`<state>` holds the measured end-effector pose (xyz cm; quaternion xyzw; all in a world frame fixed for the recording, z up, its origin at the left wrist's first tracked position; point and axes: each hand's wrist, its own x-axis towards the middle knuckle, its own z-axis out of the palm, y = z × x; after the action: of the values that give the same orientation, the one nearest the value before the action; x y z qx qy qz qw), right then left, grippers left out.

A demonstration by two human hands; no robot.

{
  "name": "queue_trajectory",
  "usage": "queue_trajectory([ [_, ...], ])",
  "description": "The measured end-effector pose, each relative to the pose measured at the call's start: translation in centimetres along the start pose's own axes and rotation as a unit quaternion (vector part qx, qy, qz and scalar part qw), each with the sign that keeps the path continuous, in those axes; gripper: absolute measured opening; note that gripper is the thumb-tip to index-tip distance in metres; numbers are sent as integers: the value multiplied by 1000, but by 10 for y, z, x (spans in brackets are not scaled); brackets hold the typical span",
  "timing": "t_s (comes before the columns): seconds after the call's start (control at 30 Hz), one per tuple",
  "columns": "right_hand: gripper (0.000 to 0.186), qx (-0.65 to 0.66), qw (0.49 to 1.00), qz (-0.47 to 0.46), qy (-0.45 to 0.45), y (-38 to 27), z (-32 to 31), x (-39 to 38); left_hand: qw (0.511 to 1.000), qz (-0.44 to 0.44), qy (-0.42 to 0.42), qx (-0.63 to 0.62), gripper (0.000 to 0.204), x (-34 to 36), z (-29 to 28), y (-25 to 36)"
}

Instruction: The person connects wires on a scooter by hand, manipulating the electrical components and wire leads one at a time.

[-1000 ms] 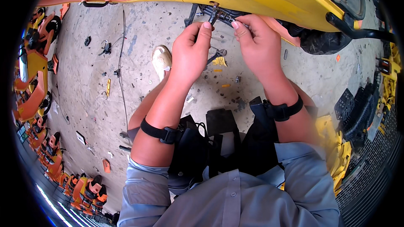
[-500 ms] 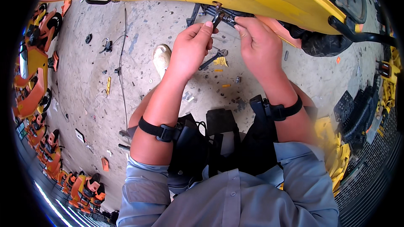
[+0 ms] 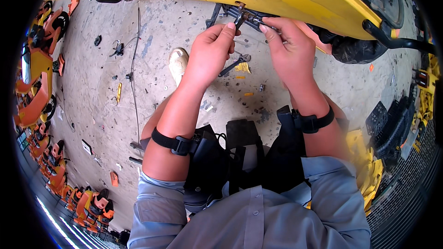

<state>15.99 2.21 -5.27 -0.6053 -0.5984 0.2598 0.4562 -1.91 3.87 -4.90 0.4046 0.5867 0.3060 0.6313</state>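
My left hand (image 3: 213,48) is closed round the lower end of a wrench (image 3: 239,20), whose shiny head reaches up under the yellow body panel (image 3: 286,2). My right hand (image 3: 295,41) pinches a thin dark tool with a metal shaft (image 3: 253,17) between thumb and fingers. That shaft runs left to the wrench head, where the two appear to touch. Exactly what the metal ends fit onto is too small to make out. Just above them a rusty bolt-like end (image 3: 241,5) shows at the panel's lower edge.
On the concrete floor below my hands lie an adjustable wrench (image 3: 234,64), a small metal socket (image 3: 262,87) and yellow scraps. A black cable (image 3: 134,60) runs along the left. Orange scooters (image 3: 37,83) line the far left; yellow panels (image 3: 364,166) lie at right. A black bar (image 3: 392,40) juts from the vehicle.
My right hand has shifted slightly right, and its thumb and fingers sit farther along the dark tool. The left hand has barely moved and keeps its hold on the wrench.
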Motion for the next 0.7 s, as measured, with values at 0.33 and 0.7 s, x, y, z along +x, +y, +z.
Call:
queue_trajectory([
  [0.33,13,2,1000,-28,14,0,0,0,1000,5,8,-10,39,-1,7,0],
  [0.7,33,77,983,159,-60,-9,-4,3,994,79,67,44,34,-5,18,-4],
])
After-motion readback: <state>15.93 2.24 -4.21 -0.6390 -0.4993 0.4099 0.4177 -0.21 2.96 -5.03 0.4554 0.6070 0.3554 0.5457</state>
